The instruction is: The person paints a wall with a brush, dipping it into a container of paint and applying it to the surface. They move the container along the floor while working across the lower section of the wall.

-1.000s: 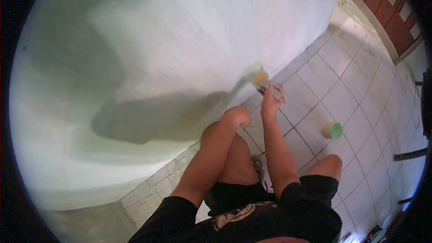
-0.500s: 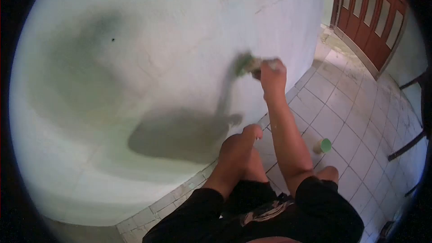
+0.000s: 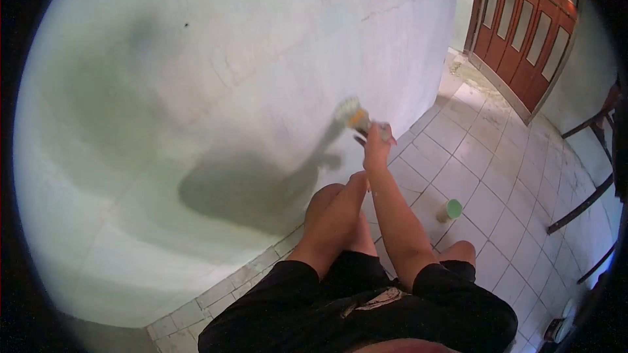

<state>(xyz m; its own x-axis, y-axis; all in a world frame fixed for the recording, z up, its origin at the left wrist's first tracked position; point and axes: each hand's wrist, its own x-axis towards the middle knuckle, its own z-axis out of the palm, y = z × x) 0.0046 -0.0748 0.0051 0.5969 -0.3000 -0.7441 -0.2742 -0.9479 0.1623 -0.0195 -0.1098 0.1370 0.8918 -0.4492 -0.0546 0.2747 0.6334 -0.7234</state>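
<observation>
A paint brush (image 3: 353, 115) with pale bristles and a yellow band is in my right hand (image 3: 378, 141), its fingers wrapped round the handle. The bristles are at the surface of the whitish-green wall (image 3: 275, 46); whether they touch it I cannot tell. My left hand (image 3: 360, 182) is near my knees, left of my right forearm, and its fingers are mostly hidden. On the tiled floor to the right of my right forearm stands a small cup (image 3: 453, 209) with a green inside.
A reddish-brown door (image 3: 523, 33) with pale panels is at the upper right. Dark curved metal bars (image 3: 582, 212) stand at the right edge. Tiled floor (image 3: 481, 176) runs between the wall and these bars. My shadow falls on the wall.
My right hand has moved down with the brush, whose bristles now point up and left. The whole view has shifted slightly, with the cup and door farther left in it.
</observation>
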